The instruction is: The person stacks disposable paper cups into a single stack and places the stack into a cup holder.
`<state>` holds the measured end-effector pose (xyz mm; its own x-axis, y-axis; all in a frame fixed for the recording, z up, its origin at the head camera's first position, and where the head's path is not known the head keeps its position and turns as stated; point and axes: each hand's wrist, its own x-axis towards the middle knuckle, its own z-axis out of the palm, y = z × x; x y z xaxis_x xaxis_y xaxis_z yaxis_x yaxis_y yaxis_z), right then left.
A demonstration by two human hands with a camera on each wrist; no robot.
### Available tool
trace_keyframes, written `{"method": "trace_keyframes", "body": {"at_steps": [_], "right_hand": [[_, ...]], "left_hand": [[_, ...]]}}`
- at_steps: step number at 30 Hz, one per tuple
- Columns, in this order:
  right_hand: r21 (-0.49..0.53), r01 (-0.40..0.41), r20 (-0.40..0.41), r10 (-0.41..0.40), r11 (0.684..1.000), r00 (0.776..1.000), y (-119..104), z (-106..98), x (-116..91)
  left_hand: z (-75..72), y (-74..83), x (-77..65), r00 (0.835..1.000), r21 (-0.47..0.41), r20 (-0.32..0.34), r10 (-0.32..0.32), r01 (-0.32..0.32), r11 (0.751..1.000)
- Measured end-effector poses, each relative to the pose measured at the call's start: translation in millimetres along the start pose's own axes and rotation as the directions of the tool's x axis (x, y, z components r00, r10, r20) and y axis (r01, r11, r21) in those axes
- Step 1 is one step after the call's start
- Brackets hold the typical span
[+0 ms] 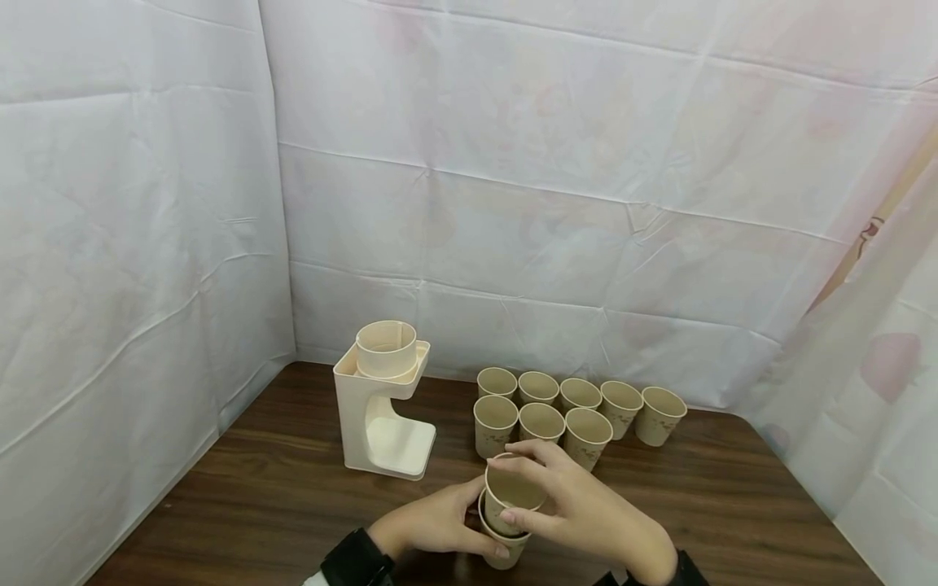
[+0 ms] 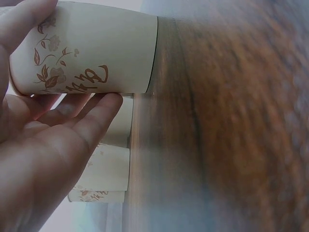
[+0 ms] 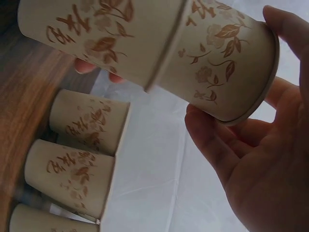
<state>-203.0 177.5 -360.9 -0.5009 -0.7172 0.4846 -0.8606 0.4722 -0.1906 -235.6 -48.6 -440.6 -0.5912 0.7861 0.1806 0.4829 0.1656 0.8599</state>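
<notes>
Near the table's front, my left hand [image 1: 447, 521] holds a lower paper cup [image 2: 106, 53] between thumb and fingers. This cup is beige, printed with brown flowers and lettering, and stands upright on the table. Set part way into its mouth is an upper paper cup [image 3: 227, 63] of the same kind. My right hand [image 1: 579, 500] pinches that upper cup near its rim, thumb on the near side and fingers on the far side. In the right wrist view, the lower cup's rim crosses the upper cup's wall.
Behind the hands, several more paper cups [image 1: 494, 425] stand upright in two rows. At the left is a cream C-shaped stand [image 1: 352, 423] with a round cup-like holder [image 1: 387, 350] on top. White cloth [image 1: 513, 203] hangs behind the brown wooden table [image 1: 271, 480].
</notes>
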Motion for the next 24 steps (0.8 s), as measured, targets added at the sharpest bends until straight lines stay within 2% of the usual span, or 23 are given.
{"method": "trace_keyframes", "body": {"at_steps": [8, 16, 24], "right_hand": [[-0.020, 0.054, 0.029, -0.054, 0.998, 0.998, 5, 13, 0], [0.000, 0.027, 0.086, -0.027, 1.000, 0.996, 6, 19, -1], [0.000, 0.022, 0.122, -0.022, 1.000, 0.992, 5, 21, -3]], "left_hand": [[0.6, -2.9, -0.5, 1.000, -0.072, 0.026, 0.004, -0.003, 0.997], [-0.4, -3.3, -1.6, 0.999, -0.094, 0.029, -0.027, 0.029, 0.995], [-1.0, -4.1, -2.1, 1.000, -0.014, 0.004, -0.023, 0.023, 1.000]]}}
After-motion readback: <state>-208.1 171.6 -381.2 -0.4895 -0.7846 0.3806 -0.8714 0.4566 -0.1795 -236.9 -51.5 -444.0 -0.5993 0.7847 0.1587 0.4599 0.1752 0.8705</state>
